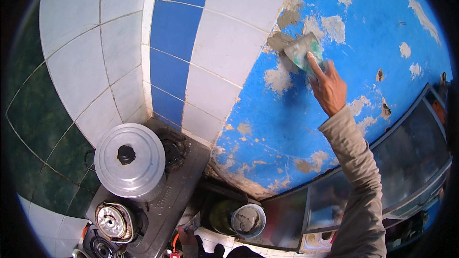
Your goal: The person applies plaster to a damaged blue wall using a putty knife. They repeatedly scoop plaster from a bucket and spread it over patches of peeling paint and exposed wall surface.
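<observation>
My right hand (329, 88) grips a wide putty knife (306, 52), its forefinger stretched along the blade. The blade, smeared with grey and green, lies against the blue wall (296, 119) beside the tile edge. Wet grey filler (279, 42) shows on the wall at the blade's left, with more patches above it. Low in the head view, my left hand (188, 239) is partly cut off and closed around a flat greyish blade-like piece (192, 221). Its exact kind is unclear. To the right of that hand, a bucket (260, 231) holds a lump of grey filler (247, 220).
On the dark stove (162, 200) at the lower left stand a large lidded aluminium pot (129, 157) and a smaller round metal vessel (112, 222). White and blue tiles (174, 33) cover the adjoining wall. A glass-fronted cabinet (406, 148) runs along the right, beside my right forearm.
</observation>
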{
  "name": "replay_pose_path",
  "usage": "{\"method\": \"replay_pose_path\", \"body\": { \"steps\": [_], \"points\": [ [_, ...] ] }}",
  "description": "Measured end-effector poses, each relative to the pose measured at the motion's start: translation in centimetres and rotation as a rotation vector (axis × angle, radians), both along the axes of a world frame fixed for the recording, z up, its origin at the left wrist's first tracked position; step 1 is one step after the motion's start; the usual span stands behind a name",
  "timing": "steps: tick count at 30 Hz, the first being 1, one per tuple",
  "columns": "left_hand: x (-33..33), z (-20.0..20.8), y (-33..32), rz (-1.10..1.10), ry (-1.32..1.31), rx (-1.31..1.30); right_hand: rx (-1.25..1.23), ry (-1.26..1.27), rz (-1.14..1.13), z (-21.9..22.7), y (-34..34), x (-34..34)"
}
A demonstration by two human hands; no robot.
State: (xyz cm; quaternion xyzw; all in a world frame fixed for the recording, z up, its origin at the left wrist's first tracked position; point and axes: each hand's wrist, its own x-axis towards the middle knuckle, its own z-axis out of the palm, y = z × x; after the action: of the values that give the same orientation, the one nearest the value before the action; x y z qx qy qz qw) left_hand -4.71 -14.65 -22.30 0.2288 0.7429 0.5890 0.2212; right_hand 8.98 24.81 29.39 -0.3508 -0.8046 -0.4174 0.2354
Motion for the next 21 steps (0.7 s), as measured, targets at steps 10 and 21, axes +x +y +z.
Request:
{"method": "replay_pose_path", "body": {
  "steps": [10,21],
  "points": [
    [-1.0,3.6,2.2,-0.085,0.026,0.111,-0.4,0.198,-0.057,-9.2,-7.3,6.1],
    [2.3,2.0,6.4,-0.652,-0.068,-0.086,-1.707,0.288,-0.242,-42.1,-17.8,20.9]
  ]
}}
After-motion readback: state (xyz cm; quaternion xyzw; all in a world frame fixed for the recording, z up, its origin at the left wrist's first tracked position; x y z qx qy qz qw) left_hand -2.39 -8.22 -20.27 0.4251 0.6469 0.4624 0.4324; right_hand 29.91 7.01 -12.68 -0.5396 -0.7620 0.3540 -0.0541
